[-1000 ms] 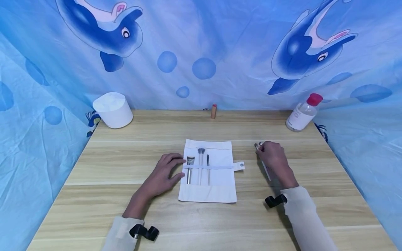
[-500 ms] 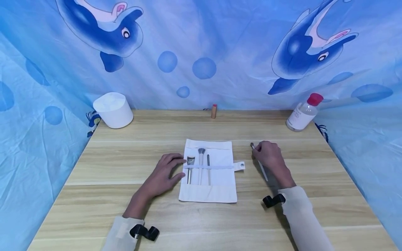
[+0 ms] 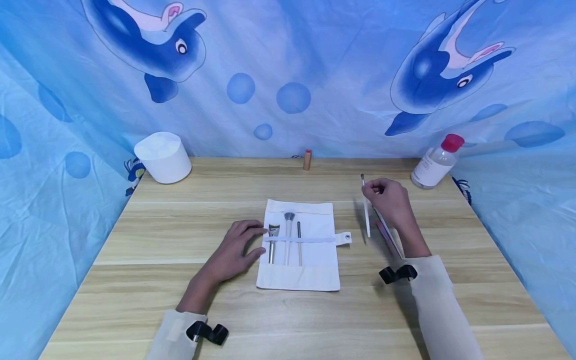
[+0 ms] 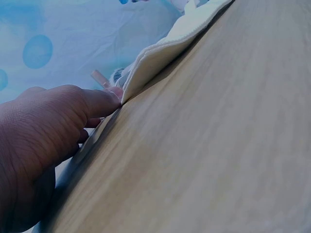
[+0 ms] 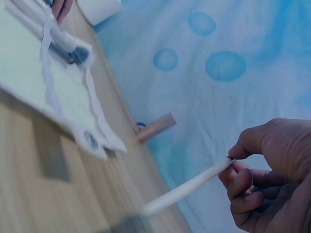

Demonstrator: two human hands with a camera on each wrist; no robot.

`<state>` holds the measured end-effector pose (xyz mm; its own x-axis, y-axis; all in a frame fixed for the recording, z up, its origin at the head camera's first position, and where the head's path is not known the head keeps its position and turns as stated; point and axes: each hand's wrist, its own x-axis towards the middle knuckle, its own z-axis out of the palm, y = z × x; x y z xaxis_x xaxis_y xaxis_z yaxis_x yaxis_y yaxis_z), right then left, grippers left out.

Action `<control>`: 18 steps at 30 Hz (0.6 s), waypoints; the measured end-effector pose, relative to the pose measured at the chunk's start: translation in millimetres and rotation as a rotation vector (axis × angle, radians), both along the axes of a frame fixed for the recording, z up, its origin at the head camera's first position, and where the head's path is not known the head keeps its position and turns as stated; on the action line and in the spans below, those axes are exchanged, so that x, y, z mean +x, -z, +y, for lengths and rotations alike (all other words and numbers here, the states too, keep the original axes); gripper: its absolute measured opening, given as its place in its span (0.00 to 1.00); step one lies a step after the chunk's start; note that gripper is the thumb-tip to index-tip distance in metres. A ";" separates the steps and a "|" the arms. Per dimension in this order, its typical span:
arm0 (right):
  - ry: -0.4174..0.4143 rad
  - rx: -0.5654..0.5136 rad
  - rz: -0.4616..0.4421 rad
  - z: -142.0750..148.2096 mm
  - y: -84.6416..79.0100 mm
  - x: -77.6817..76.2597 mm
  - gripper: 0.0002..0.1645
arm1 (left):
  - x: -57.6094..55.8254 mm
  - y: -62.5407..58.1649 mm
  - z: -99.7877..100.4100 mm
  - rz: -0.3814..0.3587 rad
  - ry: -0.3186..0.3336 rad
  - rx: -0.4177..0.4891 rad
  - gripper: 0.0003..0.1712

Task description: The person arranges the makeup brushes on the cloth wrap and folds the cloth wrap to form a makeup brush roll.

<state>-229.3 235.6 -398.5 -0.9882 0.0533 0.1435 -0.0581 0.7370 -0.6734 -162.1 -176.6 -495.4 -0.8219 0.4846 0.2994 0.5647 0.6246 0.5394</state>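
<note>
As your right hand (image 3: 389,201) pinches the slim white brush (image 3: 367,220), raised to the right of the cloth roll (image 3: 297,278), steady that fingertip grip and let your left hand (image 3: 233,251), fingers relaxed against the roll's left edge, anchor it.

The left grip (image 3: 237,250) rests low, thumb (image 3: 254,256) and fingers (image 3: 250,225) parted, while the right grip (image 3: 389,201) (raised) pinches, fingers curled.
</note>
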 end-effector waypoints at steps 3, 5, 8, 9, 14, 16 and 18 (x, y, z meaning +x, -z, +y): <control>-0.008 -0.040 0.019 -10.0 -3.3 -5.8 0.23 | -0.2 0.1 -0.2 -0.001 0.001 -0.003 0.27; -0.021 -0.071 0.023 -16.7 -4.1 -9.8 0.22 | -0.6 0.8 -0.1 0.004 0.003 -0.002 0.27; -0.046 -0.149 0.001 -26.5 -4.9 -15.0 0.22 | -0.9 1.6 0.0 0.012 0.004 0.000 0.27; -0.055 -0.184 -0.012 -29.5 -4.9 -16.4 0.22 | -0.9 1.9 0.0 0.015 0.005 0.000 0.27; -0.083 -0.314 -0.068 -45.7 -2.4 -21.6 0.21 | -0.5 2.3 -0.6 0.011 0.005 0.003 0.27; -0.097 -0.343 -0.085 -52.6 0.4 -23.3 0.20 | -1.0 3.0 -0.6 0.015 0.008 0.006 0.27; -0.116 -0.359 -0.106 -59.1 5.0 -24.8 0.20 | -1.4 3.3 -0.7 0.019 0.010 0.007 0.27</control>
